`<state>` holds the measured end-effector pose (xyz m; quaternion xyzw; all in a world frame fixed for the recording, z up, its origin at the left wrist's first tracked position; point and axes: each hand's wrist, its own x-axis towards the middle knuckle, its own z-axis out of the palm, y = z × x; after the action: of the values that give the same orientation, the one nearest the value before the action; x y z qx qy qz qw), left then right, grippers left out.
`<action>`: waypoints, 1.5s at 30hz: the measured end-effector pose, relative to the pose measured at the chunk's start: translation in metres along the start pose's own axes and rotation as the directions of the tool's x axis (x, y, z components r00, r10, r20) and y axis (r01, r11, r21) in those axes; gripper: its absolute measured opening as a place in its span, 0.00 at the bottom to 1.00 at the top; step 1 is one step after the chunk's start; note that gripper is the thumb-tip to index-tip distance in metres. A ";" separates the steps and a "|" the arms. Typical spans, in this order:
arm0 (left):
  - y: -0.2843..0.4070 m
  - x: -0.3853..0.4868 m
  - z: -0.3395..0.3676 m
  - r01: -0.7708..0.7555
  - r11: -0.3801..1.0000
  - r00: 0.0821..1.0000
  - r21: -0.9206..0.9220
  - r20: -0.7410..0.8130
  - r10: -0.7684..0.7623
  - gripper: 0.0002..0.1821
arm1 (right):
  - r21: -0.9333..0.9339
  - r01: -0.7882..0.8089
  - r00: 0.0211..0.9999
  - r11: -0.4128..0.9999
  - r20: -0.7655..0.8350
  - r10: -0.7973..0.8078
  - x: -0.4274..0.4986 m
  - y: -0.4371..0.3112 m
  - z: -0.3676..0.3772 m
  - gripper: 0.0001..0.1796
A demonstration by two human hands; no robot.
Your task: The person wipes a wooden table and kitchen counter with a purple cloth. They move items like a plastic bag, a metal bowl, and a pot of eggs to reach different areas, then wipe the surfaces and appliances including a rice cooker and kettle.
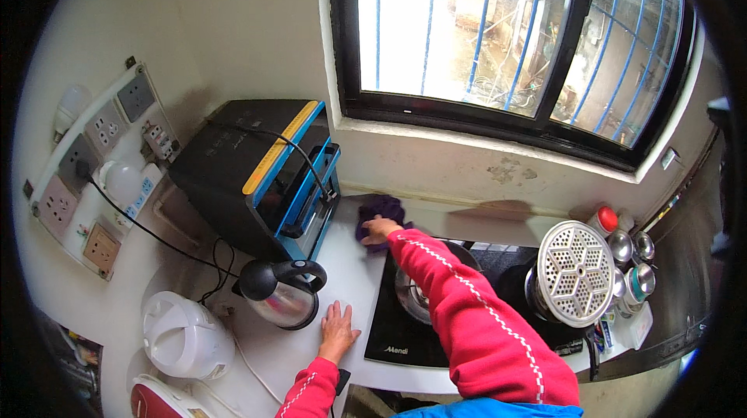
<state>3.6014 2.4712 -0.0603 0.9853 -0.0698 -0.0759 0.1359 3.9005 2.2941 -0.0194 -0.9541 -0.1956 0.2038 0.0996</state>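
Note:
My right hand [380, 228] reaches to the back of the white countertop [350, 278] and rests on a crumpled dark purple cloth [382, 207]. Part of the cloth is hidden beneath the hand. My left hand [337, 331] lies flat near the counter's front edge, fingers spread and holding nothing. Just left of it stands a steel electric kettle [286, 302] with a black lid and handle. On the right is a black Mendi gas cooktop [423, 354]. My red right sleeve crosses above it and hides part of its burner [411, 295].
A black oven-like appliance [233, 184] stands behind the kettle, a cable hanging over its front. A white lidded appliance [184, 333] is at left. A perforated steamer plate [576, 275] tops a pot beside several metal containers [620, 246]. A power cord [157, 231] runs to wall sockets.

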 end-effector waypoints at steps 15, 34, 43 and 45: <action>-0.013 -0.002 0.009 -0.013 1.000 1.000 -0.025 -0.011 0.013 0.47 | -0.269 0.131 0.968 0.954 -0.171 -0.181 -0.059 -0.110 0.102 0.26; -0.067 -0.193 0.007 0.163 0.986 0.972 -0.028 -0.169 -0.166 0.30 | 0.058 0.352 0.900 0.934 -0.294 -0.321 -0.343 -0.196 0.201 0.26; -0.075 -0.229 0.031 0.116 0.991 0.956 -0.074 -0.263 -0.131 0.33 | 0.180 -0.115 0.883 0.977 -0.433 0.183 -0.548 -0.012 0.226 0.26; -0.075 -0.231 0.031 0.100 0.992 0.953 -0.080 -0.280 -0.119 0.34 | 0.178 -0.320 0.845 0.931 -0.390 0.365 -0.617 0.039 0.246 0.28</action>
<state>3.3787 2.5715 -0.0808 0.9834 0.0076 0.0566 0.1720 3.2894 2.0309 -0.0350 -0.9881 0.0148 0.0203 0.1517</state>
